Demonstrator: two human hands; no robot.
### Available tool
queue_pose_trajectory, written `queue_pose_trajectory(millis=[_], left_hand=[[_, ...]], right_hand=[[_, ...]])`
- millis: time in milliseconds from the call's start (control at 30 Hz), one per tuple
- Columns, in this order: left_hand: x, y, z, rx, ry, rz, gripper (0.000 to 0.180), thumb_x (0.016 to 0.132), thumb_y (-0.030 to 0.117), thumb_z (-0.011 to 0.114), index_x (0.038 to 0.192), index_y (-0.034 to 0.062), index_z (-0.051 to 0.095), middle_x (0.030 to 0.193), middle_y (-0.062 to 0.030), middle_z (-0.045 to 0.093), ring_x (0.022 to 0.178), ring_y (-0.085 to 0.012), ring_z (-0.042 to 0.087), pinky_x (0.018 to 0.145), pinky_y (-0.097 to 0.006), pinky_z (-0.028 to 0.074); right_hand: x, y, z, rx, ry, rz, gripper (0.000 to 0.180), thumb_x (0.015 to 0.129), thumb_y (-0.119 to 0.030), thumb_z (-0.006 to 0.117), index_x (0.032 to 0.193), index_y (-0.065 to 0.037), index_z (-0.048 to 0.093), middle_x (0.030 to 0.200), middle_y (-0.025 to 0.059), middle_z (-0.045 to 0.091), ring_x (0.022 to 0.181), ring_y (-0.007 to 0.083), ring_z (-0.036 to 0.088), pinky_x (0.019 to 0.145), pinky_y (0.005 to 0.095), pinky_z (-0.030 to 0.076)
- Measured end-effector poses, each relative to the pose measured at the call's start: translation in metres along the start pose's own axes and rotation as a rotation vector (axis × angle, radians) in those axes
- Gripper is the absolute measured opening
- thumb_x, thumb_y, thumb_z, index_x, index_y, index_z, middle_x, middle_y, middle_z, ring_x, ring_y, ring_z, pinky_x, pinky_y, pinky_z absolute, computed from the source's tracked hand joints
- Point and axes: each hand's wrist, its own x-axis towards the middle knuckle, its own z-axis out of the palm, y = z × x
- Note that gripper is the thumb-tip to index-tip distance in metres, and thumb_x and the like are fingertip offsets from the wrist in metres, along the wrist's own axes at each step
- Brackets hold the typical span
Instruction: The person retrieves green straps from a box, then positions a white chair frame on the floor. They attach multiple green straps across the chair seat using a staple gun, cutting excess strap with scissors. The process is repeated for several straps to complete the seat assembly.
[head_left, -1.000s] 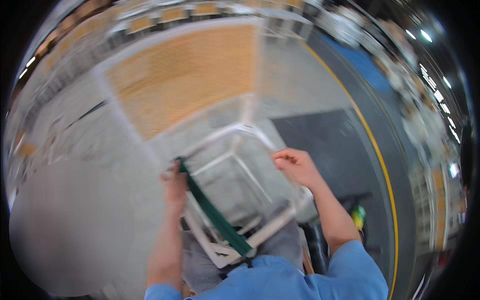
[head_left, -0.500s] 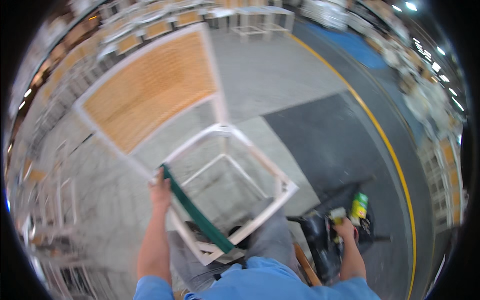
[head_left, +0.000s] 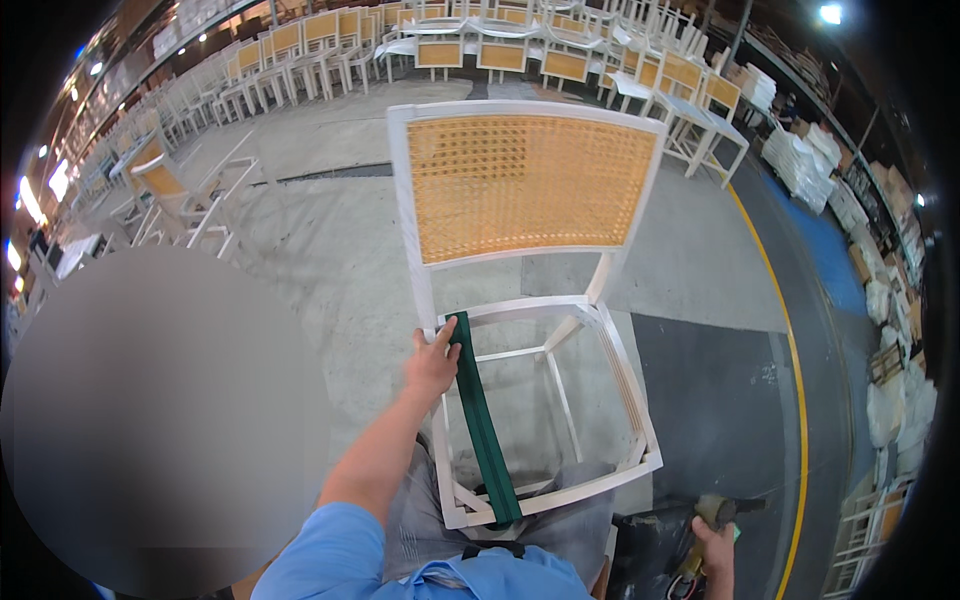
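Left hand pinning green webbing on a white chair frame, right hand down on a tool

So the left hand [head_left: 432,366] sits on the back corner of the white chair [head_left: 527,300] seat frame, fingers laid fairly flat and pressing the top end of a dark green strap [head_left: 483,425], not curled round it. The strap is flat woven webbing running front to back across the open seat, its lower end lapped over the front rail. The chair back is a honey-coloured woven cane panel in a painted white frame. The right hand [head_left: 714,548] is low at the right, wrapped round the handle of a tool [head_left: 716,512] beside a dark box. White stacked bundles [head_left: 803,160] line the far right wall past the blue floor patch and yellow line [head_left: 797,380]. More cane chairs [head_left: 480,45] stand in rows behind.
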Motion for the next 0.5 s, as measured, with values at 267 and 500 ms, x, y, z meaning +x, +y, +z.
queue_pose_trajectory(millis=[267,500], left_hand=[[0.002,-0.007,-0.008,-0.071,-0.029,-0.022,0.058,0.102,0.041,0.060,0.157,0.0477,0.041,0.154,-0.0314,0.037,0.103,-0.0488,0.070,0.092,-0.051,0.058],[0.004,-0.032,-0.006,-0.035,0.139,0.050,0.062,0.096,0.036,0.070,0.154,0.0425,0.049,0.143,-0.0303,0.042,0.082,-0.0413,0.074,0.075,-0.049,0.061]], right_hand=[[0.037,-0.198,0.231,0.122,-0.551,-0.144,0.027,0.096,-0.018,0.077,0.116,-0.004,0.064,0.084,0.0060,0.068,0.062,0.0158,0.066,0.052,0.0311,0.054],[0.071,-0.255,0.452,0.030,-0.830,-0.079,0.032,0.097,-0.026,0.078,0.115,-0.003,0.066,0.098,0.0079,0.070,0.061,0.0174,0.064,0.051,0.0340,0.052]])
